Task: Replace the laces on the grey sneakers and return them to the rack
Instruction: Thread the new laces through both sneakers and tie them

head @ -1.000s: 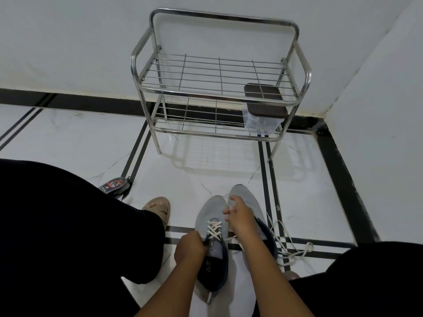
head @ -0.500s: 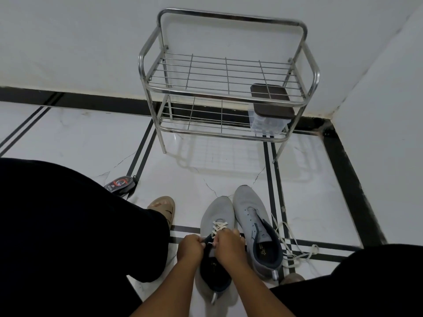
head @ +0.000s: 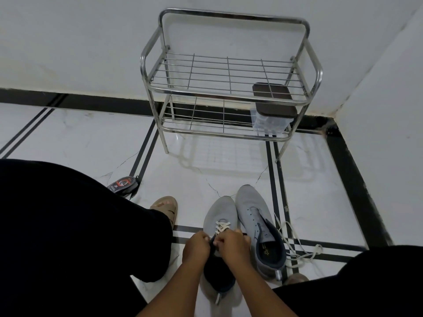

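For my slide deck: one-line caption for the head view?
Both hands work cream laces on left grey sneaker; unlaced grey sneaker beside, steel rack behind.

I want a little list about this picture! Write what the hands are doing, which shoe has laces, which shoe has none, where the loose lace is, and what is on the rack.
left hand: grips the left sneaker's collar
right hand: pinches the lace at the top eyelets
left sneaker: partly laced with a white lace, on the floor
right sneaker: no lace, eyelets bare, beside the other one
loose lace: on the floor, right of the unlaced sneaker
rack: top shelf bare; clear box with brown lid on lower shelf
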